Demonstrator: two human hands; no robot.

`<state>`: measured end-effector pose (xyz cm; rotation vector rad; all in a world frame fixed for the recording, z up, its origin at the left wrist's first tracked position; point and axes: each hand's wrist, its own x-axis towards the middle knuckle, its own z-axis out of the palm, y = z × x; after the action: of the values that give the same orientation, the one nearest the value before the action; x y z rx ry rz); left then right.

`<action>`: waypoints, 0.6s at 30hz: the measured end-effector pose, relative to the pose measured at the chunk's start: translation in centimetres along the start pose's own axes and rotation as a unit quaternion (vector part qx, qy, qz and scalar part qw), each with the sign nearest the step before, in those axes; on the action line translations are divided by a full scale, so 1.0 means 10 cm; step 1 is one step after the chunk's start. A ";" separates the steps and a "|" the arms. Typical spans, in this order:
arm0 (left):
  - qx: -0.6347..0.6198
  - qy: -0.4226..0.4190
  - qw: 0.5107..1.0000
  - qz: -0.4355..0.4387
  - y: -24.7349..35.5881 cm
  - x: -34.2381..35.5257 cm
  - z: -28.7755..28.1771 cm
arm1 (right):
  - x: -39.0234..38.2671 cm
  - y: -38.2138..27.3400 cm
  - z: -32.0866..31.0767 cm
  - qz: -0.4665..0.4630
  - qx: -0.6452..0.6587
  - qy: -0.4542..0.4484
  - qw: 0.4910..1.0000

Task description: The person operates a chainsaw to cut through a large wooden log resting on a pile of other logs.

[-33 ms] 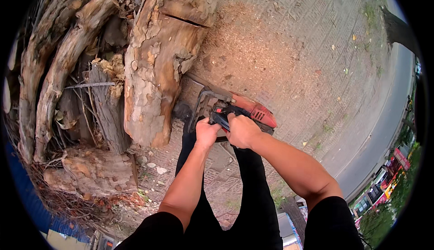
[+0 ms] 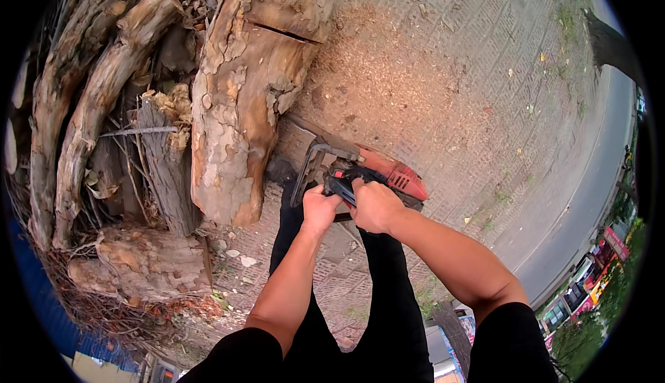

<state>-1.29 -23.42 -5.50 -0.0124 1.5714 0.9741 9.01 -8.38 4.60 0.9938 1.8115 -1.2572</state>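
A red and black chainsaw is held low in front of my legs, its black handle frame on the left. My right hand is wrapped round the black handle. My left hand is closed on the saw just beside it; its fingertips are partly hidden. Left of the saw lies a thick log with flaking bark. A narrow dark cut runs part-way across its upper end. The saw's body is apart from the log; its bar is hard to make out.
Rough branches and a broken stump piece are piled at the left, with a short log below them. Sawdust covers the paving right of the thick log. My shoe is close to the log. A road curves along the right.
The chainsaw and both my hands have shifted very slightly to the right. Both hands keep their hold, and the logs have not moved.
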 end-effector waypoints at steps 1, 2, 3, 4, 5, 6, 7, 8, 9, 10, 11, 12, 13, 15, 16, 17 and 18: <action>0.008 -0.003 1.000 -0.016 0.00 -0.13 0.06 | -0.14 0.03 0.02 0.007 0.002 -0.009 1.000; 0.017 -0.003 0.999 -0.029 0.03 -0.21 0.10 | -0.20 0.04 0.00 0.011 0.002 -0.015 1.000; 0.023 0.003 1.000 -0.013 0.04 -0.29 0.13 | -0.20 0.04 -0.02 0.011 0.003 -0.015 1.000; 0.023 0.003 1.000 -0.011 0.05 -0.25 0.12 | -0.21 0.00 -0.04 0.005 0.005 -0.010 1.000; -0.001 0.012 1.000 -0.010 0.02 -0.16 0.06 | -0.19 -0.05 -0.04 -0.001 0.006 -0.003 1.000; -0.024 0.022 0.999 -0.009 -0.01 -0.05 0.00 | -0.09 -0.08 -0.02 -0.002 0.006 -0.003 1.000; -0.031 0.036 0.999 0.017 -0.02 0.11 -0.04 | 0.08 -0.09 -0.04 -0.005 0.008 0.008 1.000; 0.021 0.050 0.998 0.015 0.02 0.23 -0.07 | 0.22 -0.09 -0.05 -0.004 0.011 0.014 1.000; 0.031 0.045 0.999 -0.004 0.08 0.36 -0.11 | 0.36 -0.12 -0.07 0.001 0.008 0.016 1.000; 0.042 0.041 0.998 -0.021 0.12 0.47 -0.16 | 0.47 -0.15 -0.08 0.003 0.005 0.020 1.000; 0.063 0.041 0.997 -0.010 0.13 0.45 -0.17 | 0.49 -0.12 -0.04 0.002 0.014 0.019 1.000; 0.062 0.039 0.997 -0.007 0.12 0.43 -0.13 | 0.45 -0.06 -0.04 0.003 0.012 0.022 1.000; 0.055 0.032 0.998 -0.014 0.10 0.36 -0.12 | 0.37 -0.06 -0.06 0.005 0.017 0.010 1.000; 0.028 0.017 0.999 -0.017 0.04 0.17 -0.08 | 0.16 -0.07 -0.08 0.005 0.022 -0.006 1.000; 0.018 0.008 0.999 -0.026 -0.02 0.08 -0.08 | 0.03 -0.09 -0.09 0.003 0.021 -0.004 1.000; 0.013 0.008 0.999 -0.032 -0.01 -0.04 0.00 | -0.08 -0.05 -0.09 0.012 0.019 -0.014 1.000; 0.008 0.008 0.999 -0.038 0.01 -0.15 0.06 | -0.18 -0.04 -0.07 0.020 0.017 -0.023 0.999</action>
<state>-0.39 -23.80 -4.15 -0.0684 1.5824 0.9028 9.39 -8.12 6.50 1.0063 1.7317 -1.2811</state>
